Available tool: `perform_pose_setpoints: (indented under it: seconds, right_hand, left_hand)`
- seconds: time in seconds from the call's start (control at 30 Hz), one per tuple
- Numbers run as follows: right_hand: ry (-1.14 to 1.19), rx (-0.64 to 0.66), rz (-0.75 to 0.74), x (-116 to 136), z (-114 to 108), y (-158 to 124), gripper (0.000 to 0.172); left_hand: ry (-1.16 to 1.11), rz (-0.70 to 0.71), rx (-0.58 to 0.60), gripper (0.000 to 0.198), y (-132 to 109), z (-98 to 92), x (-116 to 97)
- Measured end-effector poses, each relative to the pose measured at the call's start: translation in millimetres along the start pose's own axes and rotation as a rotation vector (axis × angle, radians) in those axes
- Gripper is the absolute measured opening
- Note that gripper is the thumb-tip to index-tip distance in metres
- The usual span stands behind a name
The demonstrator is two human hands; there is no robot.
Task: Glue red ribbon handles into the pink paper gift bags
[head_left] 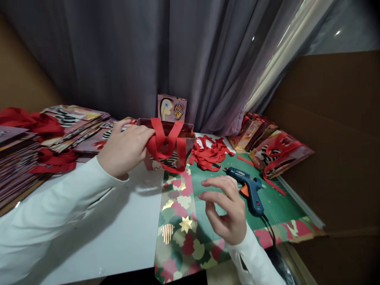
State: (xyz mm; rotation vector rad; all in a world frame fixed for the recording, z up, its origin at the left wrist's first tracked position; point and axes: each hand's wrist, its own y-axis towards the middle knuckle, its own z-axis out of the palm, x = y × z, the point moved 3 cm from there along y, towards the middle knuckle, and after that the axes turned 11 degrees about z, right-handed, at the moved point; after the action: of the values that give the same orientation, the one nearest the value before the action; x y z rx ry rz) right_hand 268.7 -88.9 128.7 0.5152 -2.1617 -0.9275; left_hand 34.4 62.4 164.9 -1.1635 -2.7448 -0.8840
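Note:
A paper gift bag with red ribbon handles stands upright on the table in the middle. My left hand grips its upper left edge; the fingertips are partly out of sight. Two ribbon loops hang over the bag's near side, covering much of the zebra-striped print. Nothing is in my right hand, whose fingers are bent and apart above the camouflage-patterned paper. Just beyond it and to its right lies a blue glue gun, nozzle pointing away to the left.
Flat printed bags are stacked at left, with red ribbon bundles on them. Cut red ribbons lie behind the glue gun. Finished-looking bags stand at right. A grey curtain and cardboard walls enclose the table.

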Motion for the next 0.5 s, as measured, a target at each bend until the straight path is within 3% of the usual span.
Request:
perform_pose_setpoints:
  seconds: [0.1, 0.23, 0.3, 0.37, 0.5]
  right_hand:
    - [0.0, 0.018, 0.009, -4, -1, -1, 0.026]
    - [0.024, 0.052, 0.033, -9, -1, -3, 0.026]
    - [0.079, 0.102, 0.067, -11, 1, -2, 0.026]
    - [0.158, 0.161, 0.106, -12, 3, -1, 0.025]
    - [0.317, 0.224, 0.18, -10, 4, 1, 0.023]
  left_hand:
    - [-0.017, -0.009, 0.045, 0.04, 3, -0.4, 6]
    - [-0.017, -0.032, -0.105, 0.041, 6, -19.3, -13]
    - [-0.166, 0.142, -0.224, 0.033, 8, -29.7, -38]
    - [-0.424, 0.394, -0.221, 0.027, 10, -33.7, -69]
    - [-0.623, 0.604, -0.33, 0.018, 10, -30.4, -111]
